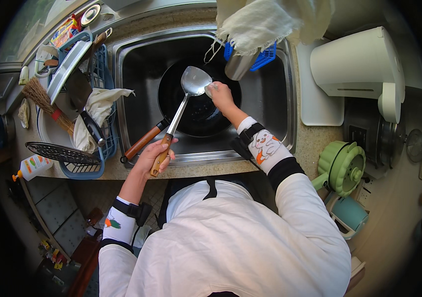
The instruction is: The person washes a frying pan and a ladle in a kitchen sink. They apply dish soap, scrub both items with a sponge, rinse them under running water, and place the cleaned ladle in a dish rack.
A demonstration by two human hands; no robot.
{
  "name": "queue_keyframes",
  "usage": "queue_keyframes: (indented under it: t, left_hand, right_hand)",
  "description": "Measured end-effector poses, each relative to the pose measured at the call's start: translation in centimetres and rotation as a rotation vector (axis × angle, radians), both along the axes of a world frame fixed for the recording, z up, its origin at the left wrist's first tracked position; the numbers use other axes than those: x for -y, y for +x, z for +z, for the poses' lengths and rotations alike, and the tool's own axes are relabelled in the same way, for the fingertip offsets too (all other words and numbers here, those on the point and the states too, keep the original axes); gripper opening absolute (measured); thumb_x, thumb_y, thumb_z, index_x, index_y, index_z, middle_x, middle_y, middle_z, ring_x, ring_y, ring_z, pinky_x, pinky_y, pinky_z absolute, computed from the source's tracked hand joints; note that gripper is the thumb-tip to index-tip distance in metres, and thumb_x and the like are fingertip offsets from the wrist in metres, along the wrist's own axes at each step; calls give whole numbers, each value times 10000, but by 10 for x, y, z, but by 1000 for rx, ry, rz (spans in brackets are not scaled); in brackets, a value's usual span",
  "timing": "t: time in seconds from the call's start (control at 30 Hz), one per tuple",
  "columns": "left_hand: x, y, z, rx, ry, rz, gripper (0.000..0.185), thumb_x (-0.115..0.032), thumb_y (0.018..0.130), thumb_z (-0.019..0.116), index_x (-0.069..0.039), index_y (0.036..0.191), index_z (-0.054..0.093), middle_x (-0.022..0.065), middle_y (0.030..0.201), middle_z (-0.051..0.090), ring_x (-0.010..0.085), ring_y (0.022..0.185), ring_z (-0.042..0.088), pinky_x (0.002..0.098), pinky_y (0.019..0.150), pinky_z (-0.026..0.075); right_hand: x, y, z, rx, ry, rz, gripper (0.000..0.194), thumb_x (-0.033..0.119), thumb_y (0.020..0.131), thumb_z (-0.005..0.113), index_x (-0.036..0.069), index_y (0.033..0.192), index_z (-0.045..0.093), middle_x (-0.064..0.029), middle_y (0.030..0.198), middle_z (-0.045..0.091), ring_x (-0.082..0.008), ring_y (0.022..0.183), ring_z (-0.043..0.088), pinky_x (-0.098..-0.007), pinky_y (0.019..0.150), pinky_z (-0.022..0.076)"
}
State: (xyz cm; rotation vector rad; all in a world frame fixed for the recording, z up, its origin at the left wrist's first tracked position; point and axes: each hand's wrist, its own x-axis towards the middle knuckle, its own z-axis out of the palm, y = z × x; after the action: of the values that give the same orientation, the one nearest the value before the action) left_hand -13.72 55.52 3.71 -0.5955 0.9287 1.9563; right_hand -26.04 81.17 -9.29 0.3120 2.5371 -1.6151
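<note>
My left hand (151, 157) grips the wooden handle of a metal wok spatula (195, 82), which slants up over the sink. At the right edge of the spatula's blade, my right hand (221, 95) presses a pale scrubbing pad or cloth (210, 89), mostly covered by the fingers. Below the blade a black wok (200, 118) sits in the stainless steel sink (270, 111). The wok's brown wooden handle (142, 142) rests over the sink's front-left rim, close to my left hand. Water drops show on the wok's dark inside.
Left of the sink stands a blue plastic basket (110, 126) with a cleaver (92, 128), a cloth and dishes. A whisk brush (44, 98) leans there. A pale cloth (259, 26) hangs before the faucet (239, 67). To the right are a white appliance (356, 67) and a green pot (341, 167).
</note>
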Motion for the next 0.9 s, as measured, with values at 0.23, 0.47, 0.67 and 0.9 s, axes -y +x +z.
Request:
queue_keyframes:
  t: [0.23,0.47,0.67,0.9]
  left_hand:
    - [-21,0,8,53,167,-28,360,-205,958,466,47,1215,442,66,677,562,82,372,445,200,326,366]
    - [-27,-3,10,80,125,6,335,-196,962,452,44,1195,453,35,656,513,74,379,433,206,312,365]
    - [-33,-8,12,79,65,-9,322,-194,963,448,42,1181,459,33,657,510,78,387,442,208,311,368]
    - [-29,-1,33,56,43,-95,328,-192,956,445,43,1184,457,33,657,506,83,377,447,208,324,380]
  right_hand:
    - [14,-16,30,-144,626,361,185,222,903,516,64,849,596,-156,737,653,-336,703,651,-441,631,507]
    - [34,13,34,-201,514,388,352,368,924,491,69,746,546,-144,560,587,-364,526,595,-467,486,477]
    - [43,31,39,-281,469,441,360,351,912,508,83,673,540,-132,555,585,-348,521,595,-454,482,473]
    - [-18,5,8,-150,821,485,317,286,893,455,96,740,658,-126,710,666,-328,645,658,-430,567,527]
